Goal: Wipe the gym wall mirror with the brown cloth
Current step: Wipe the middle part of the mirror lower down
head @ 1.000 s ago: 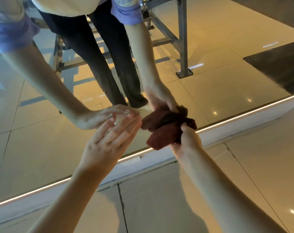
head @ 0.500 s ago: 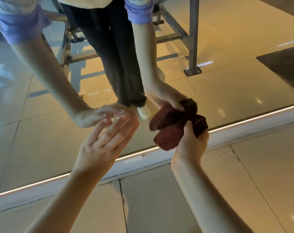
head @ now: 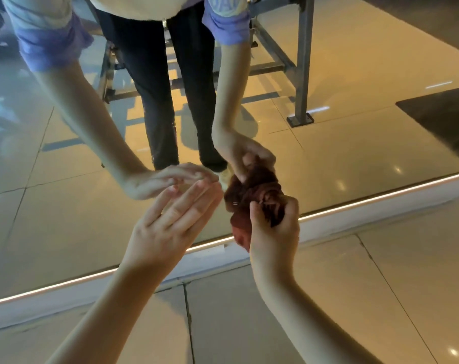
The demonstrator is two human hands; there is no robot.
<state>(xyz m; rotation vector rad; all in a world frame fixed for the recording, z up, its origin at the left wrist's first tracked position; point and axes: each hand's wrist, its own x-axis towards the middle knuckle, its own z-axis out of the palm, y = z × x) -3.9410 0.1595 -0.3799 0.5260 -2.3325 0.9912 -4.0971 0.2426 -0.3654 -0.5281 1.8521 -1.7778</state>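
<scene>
The wall mirror fills the upper part of the view and reaches down to a lit strip near the floor. My right hand grips the bunched reddish-brown cloth and holds it against the low part of the glass. To its left, my left hand has its fingers straight and together, with the fingertips at the glass. The mirror shows both arms, the cloth and my dark trousers reflected.
A white baseboard with a glowing strip runs along the mirror's foot. Beige floor tiles lie below it. The mirror reflects a grey metal gym frame and a dark mat.
My right hand has slid the cloth a little to the right along the lower glass and shifted its grip on it. My left hand stays at the glass. The view has tilted up slightly.
</scene>
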